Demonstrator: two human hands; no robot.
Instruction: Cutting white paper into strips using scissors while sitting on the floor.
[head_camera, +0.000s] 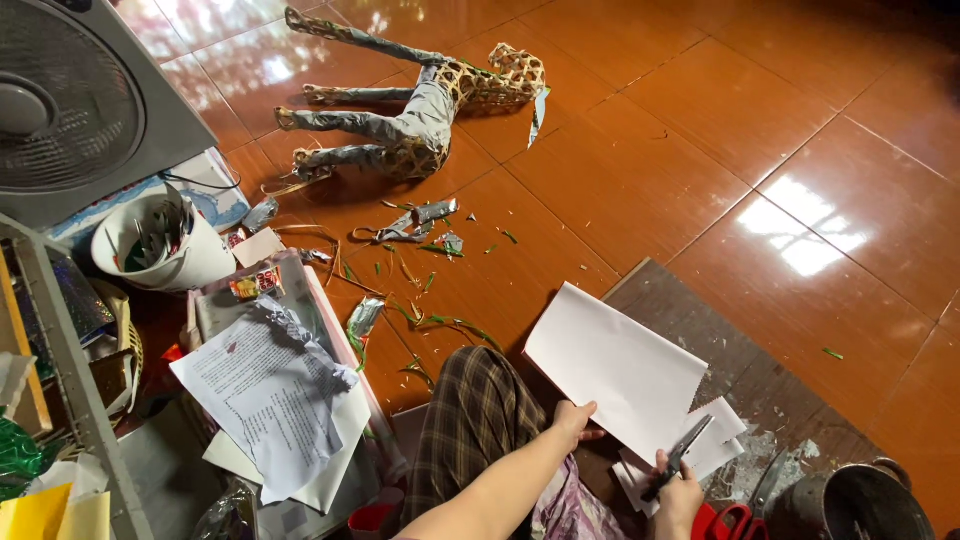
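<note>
Lower right: left hand (573, 418) pinches the paper (615, 372), right hand (677, 490) grips scissors (681, 455); a slipping sheet could skew the zigzag.

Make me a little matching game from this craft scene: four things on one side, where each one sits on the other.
Things:
1. scissors
2. woven animal frame
3. white bucket
4. white paper sheet

Places:
A. lying on the red tiles at the top
B. in the right hand
C. gripped at its near edge by the left hand
D. beside the grey fan, at the left

Pairs: 1-B, 2-A, 3-D, 4-C
</note>
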